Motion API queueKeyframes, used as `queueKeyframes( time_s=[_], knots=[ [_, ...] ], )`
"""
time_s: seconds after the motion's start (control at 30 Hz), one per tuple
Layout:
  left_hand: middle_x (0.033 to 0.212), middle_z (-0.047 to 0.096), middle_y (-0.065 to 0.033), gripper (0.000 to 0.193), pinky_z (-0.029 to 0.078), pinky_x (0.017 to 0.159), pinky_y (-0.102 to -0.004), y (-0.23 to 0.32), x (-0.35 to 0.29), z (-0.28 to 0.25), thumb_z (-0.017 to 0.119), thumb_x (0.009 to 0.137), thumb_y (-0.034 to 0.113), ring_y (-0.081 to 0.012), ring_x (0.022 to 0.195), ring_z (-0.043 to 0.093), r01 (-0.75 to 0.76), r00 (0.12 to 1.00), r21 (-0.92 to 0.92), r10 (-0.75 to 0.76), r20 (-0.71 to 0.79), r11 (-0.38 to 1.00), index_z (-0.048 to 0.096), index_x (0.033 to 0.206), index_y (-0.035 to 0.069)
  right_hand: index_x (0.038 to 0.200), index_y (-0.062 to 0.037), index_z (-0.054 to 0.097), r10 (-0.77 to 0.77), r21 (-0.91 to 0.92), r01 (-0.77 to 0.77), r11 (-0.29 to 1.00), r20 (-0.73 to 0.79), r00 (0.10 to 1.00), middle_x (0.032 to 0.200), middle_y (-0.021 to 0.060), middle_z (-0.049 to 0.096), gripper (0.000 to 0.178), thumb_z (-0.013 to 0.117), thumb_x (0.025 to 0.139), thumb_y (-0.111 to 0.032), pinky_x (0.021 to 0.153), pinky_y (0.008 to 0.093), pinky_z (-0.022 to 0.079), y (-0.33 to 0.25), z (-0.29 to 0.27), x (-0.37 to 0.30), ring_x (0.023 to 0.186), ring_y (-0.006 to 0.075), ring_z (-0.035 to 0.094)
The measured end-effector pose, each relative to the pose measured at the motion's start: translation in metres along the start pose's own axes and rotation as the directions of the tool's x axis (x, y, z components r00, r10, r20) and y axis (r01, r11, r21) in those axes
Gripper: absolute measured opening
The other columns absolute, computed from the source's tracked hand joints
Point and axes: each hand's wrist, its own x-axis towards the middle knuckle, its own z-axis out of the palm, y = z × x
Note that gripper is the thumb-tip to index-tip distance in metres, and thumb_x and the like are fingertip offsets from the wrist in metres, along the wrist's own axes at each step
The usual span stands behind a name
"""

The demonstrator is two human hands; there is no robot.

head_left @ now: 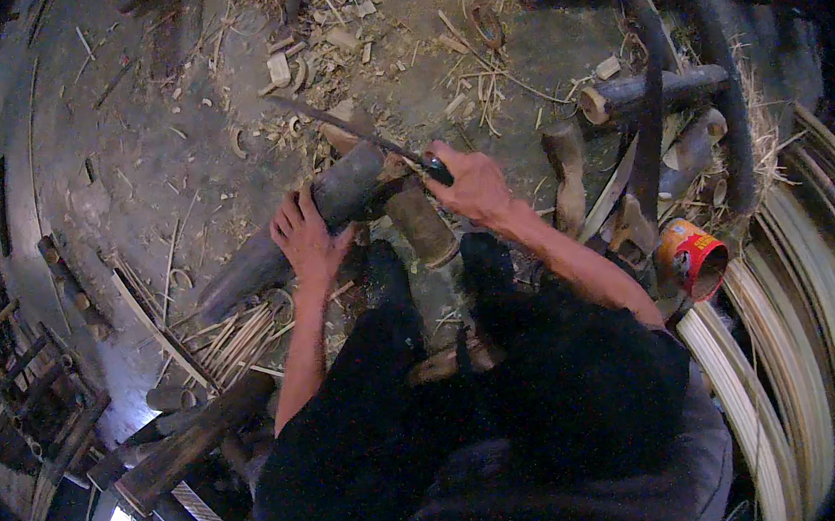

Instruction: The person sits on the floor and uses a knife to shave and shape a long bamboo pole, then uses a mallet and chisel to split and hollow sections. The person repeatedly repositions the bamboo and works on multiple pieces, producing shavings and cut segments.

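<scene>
On rnd grey pole (349, 179) — L hand (306, 233), splayed; R hand (472, 187) grips slim knife (355, 131).

We see a thick, dark grey pole (345, 183) lying aslant, its lower end toward the left of centre and its upper end near the middle of the frame. Its surface looks round and dull, browner at the upper end. Across that end we see a long, thin, dark blade (362, 133) with a black handle (438, 168), its tip pointing to the upper left. We cannot tell whether the blade touches the pole.
</scene>
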Motion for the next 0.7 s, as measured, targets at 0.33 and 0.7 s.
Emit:
queueKeyframes(
  time_s=[0.33,0.7],
  knots=[
    [0.131,0.042,-0.0113,0.091,0.021,0.103,-0.0497,-0.003,0.001,-0.003,0.083,0.058,0.024,-0.0302,0.124,0.037,-0.077,0.997,0.006,0.076,0.019,0.997,0.035,0.135,0.008,0.106,-0.0098,0.056,0.178,-0.138,-0.162,0.977,0.118,0.977,0.083,0.0196,0.062,0.038,0.071,0.073,-0.020,0.063,0.0441,0.048,0.035,0.007,-0.001,0.077,0.0396,0.061],
    [0.135,0.039,-0.0117,0.094,0.016,0.106,-0.0510,0.009,-0.006,0.009,0.081,0.059,0.018,-0.0298,0.128,0.033,-0.015,0.995,0.001,0.015,-0.103,1.000,0.032,0.138,0.008,0.105,-0.0065,0.056,0.068,-0.068,-0.060,0.996,0.128,0.989,0.085,0.0182,0.063,0.039,0.071,0.073,-0.022,0.063,0.0426,0.049,0.014,0.009,0.008,0.078,0.0380,0.061]
  ],
)
